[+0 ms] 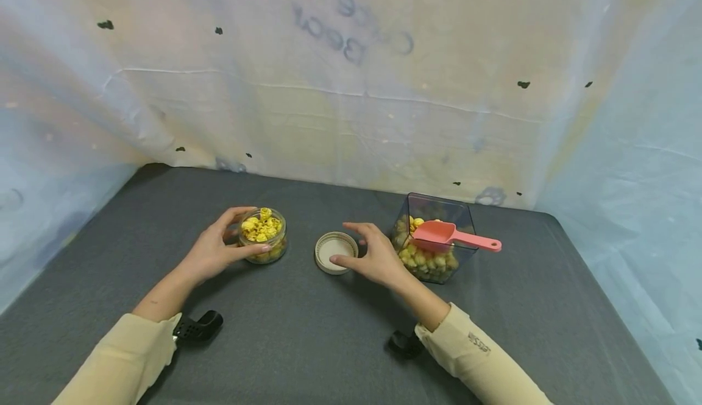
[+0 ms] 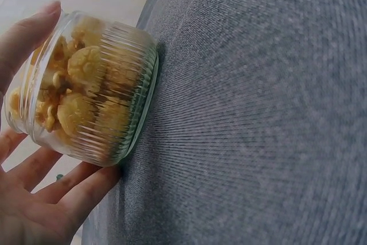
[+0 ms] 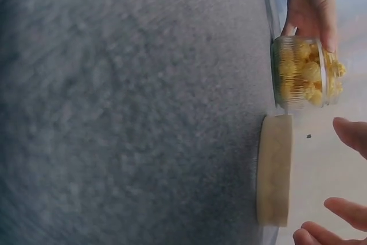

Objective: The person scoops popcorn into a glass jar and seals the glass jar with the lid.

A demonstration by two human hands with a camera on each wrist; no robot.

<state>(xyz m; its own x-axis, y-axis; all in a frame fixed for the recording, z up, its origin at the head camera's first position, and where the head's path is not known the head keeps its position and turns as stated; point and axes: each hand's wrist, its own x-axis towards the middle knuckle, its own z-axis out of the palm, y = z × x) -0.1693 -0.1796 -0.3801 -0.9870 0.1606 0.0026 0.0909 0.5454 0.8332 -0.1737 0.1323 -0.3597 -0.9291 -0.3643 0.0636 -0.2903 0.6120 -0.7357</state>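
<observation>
My left hand holds a round ribbed glass jar of yellow popcorn, thumb on one side and fingers round the other. The jar stands upright on the table, its mouth uncovered and popcorn heaped to the rim. To its right a round cream lid lies with its hollow side up. Over the lid's right edge hovers my right hand, thumb and fingers spread apart with nothing between them. In the right wrist view the lid lies below the fingertips, and the jar is beyond it.
A clear square container partly filled with popcorn stands behind and right of my right hand. Across its top rests a pink scoop, handle sticking out to the right. The dark grey table ends at a pale hanging sheet.
</observation>
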